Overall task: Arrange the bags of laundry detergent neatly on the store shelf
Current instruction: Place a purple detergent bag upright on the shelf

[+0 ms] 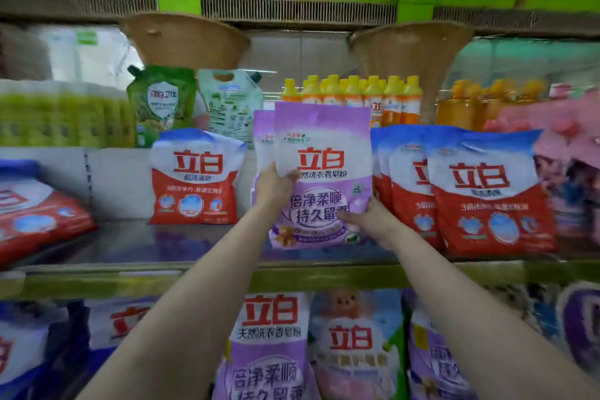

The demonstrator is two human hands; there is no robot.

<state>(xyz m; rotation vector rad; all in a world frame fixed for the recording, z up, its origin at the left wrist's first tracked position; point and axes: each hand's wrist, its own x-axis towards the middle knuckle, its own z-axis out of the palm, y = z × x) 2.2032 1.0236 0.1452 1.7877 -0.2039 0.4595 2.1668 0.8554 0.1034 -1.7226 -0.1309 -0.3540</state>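
I grip a purple detergent bag point(324, 172) upright between left hand point(276, 187) and right hand point(373, 221); released crooked, it could topple onto the red-and-blue bags point(487, 191) alongside.

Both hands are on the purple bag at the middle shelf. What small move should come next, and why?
Probably ease the purple bag straight back and square it upright. The left hand and right hand hold it by its sides, its base low at the shelf, in front of another purple bag, between the lone red bag and the red row.
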